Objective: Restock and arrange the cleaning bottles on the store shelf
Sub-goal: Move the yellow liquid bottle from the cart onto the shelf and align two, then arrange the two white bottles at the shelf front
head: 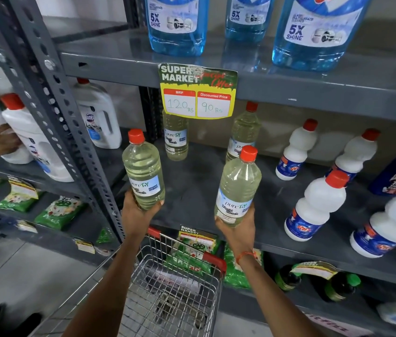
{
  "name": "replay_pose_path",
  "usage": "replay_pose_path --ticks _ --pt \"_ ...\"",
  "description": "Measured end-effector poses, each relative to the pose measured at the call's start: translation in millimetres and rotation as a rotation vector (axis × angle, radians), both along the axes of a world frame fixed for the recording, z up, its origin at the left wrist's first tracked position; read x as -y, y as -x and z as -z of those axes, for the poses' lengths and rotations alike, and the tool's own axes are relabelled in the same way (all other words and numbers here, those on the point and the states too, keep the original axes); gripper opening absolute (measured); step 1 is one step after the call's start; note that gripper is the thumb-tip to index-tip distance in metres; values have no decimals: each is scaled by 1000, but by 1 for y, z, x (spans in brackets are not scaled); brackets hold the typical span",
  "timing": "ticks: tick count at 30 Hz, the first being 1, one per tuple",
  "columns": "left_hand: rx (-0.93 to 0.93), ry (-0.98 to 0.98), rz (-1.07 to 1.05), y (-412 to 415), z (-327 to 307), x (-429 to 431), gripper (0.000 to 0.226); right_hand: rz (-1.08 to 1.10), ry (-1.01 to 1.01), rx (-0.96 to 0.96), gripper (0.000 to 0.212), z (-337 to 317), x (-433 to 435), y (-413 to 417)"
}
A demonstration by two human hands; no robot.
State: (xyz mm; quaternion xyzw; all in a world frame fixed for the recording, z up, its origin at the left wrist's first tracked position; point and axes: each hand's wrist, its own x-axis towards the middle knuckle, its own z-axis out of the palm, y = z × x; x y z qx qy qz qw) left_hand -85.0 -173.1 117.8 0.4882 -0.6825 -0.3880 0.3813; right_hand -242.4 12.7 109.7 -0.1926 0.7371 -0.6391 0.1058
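My left hand (136, 215) grips the base of a clear bottle of pale yellow liquid bleach (143, 172) with a red cap, held upright over the front left of the grey middle shelf (192, 190). My right hand (237, 231) grips a second, matching bleach bottle (238, 188) from below, tilted slightly, over the shelf's front edge. Two more of the same bottles stand at the back of the shelf: one (175, 139) behind the price tag, another (244, 132) right of it.
White bottles with red caps (314, 205) stand on the shelf's right part. Blue liquid jugs (176, 23) fill the upper shelf above a yellow price tag (198, 93). A wire shopping cart (175, 283) sits below my arms. Another person's hand (2, 139) touches white jugs at left.
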Motion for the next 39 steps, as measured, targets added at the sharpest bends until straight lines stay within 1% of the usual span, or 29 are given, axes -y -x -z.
replay_pose_path --ticks 4,8,10,12,13,15,16,17,18,19,22,23,25,27,28,30,32,34,36,37,39 --pt "-22 -2 6 1 0 -2 76 -2 -10 0 92 1 0 0" --pt "-94 -64 31 4 -4 -11 74 -9 -19 12 93 1 -1 2" --pt "-89 -88 52 6 -7 -12 79 -10 -13 9 92 0 1 4" --pt "-88 -97 57 6 -11 -19 92 -20 -13 2 91 -3 1 4" --pt "-85 -100 52 5 -12 -24 101 -29 -16 -2 95 -5 0 4" --pt "-20 -111 30 6 -13 -42 119 -48 -19 21 117 -7 -6 2" --pt "40 -101 7 7 -13 -55 121 -54 -23 22 124 -10 -11 -1" --pt "83 -63 -10 8 -14 -71 120 -51 -30 -2 125 -13 -19 -6" --pt "96 -15 -19 11 -18 -89 116 -42 -27 -43 119 -18 -29 -11" --pt "77 41 -12 15 -22 -110 111 -35 0 -91 108 -23 -41 -16" --pt "-26 228 127 39 -35 -175 93 6 117 -225 63 -35 -83 -19" --pt "-57 288 197 51 -37 -199 89 40 134 -257 53 -39 -98 -15" --pt "-89 360 316 79 -41 -242 81 119 148 -322 45 -43 -130 -1" --pt "-115 353 428 112 -39 -277 79 193 113 -383 47 -44 -165 19" --pt "-131 302 464 128 -33 -290 82 227 80 -410 50 -43 -183 31" --pt "-167 150 443 157 -23 -309 94 306 21 -429 61 -37 -218 58" --pt "-178 15 367 181 -13 -315 105 376 -35 -380 80 -27 -245 87" --pt "-93 -42 316 197 -5 -313 107 367 -125 -258 99 -18 -262 117" --pt "-38 -43 308 205 0 -312 95 302 -208 -110 110 -9 -270 143" --pt "-28 -41 306 207 0 -313 84 255 -219 -68 111 -5 -272 153" --pt "-8 -37 299 209 -2 -315 66 198 -199 -32 100 0 -275 165"
